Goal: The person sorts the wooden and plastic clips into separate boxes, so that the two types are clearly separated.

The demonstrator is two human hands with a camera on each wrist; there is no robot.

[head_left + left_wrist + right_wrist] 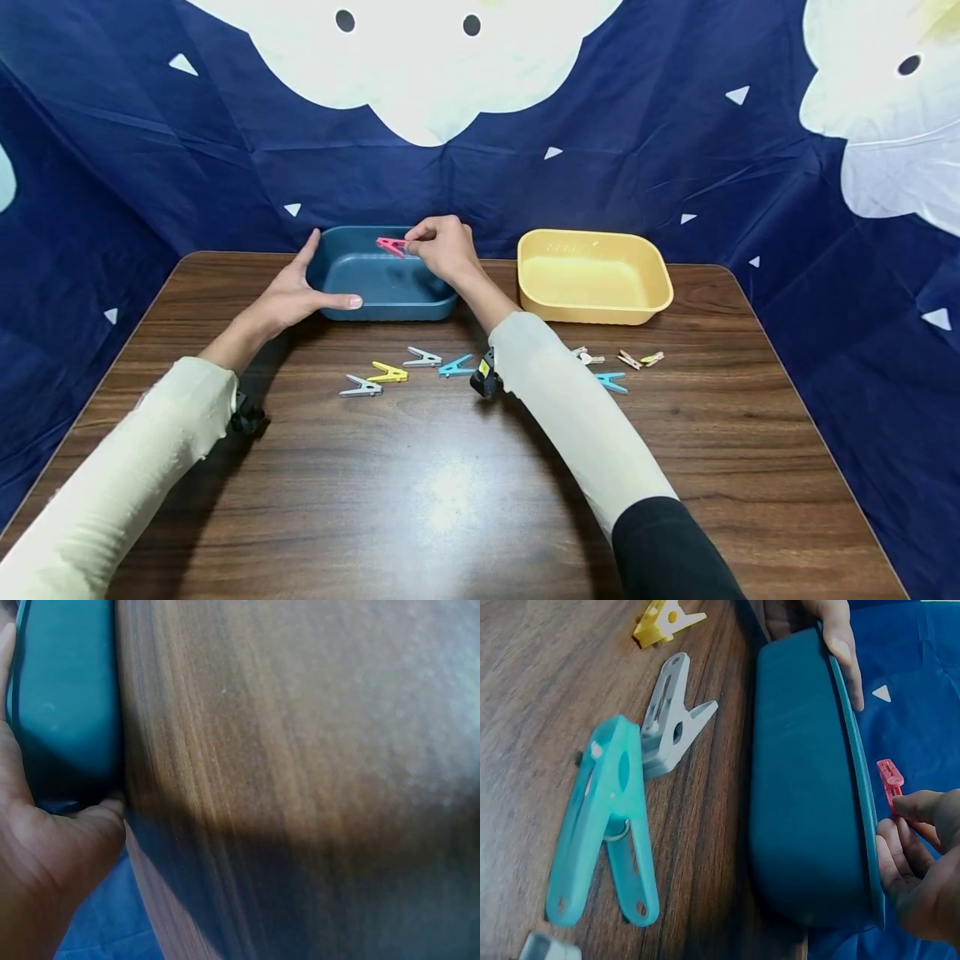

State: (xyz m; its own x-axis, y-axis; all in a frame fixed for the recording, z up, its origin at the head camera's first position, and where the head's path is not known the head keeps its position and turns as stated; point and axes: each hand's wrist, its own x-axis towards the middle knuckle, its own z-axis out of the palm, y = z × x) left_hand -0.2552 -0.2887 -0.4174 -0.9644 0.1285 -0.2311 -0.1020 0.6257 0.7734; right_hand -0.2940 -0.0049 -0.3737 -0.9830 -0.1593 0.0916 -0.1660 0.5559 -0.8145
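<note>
My right hand (447, 250) pinches a pink clothespin (391, 246) between thumb and fingertips, over the back right part of a blue plastic bin (382, 312). In the right wrist view the pink clothespin shows beyond the bin's rim. My left hand (288, 293) lies against the bin's left end with thumb and fingers spread, the thumb straight along the front rim. Its other fingers are partly hidden. In front of the bin lie two grey clothespins (422, 357), a yellow clothespin (388, 372) and a turquoise clothespin (604, 817).
A yellow bin (596, 317) stands to the right on the wooden table (360, 500). Before it lie a blue clothespin (611, 382) and several small wooden clips (629, 359), partly behind the right forearm. A dark blue printed cloth (480, 183) hangs behind the table.
</note>
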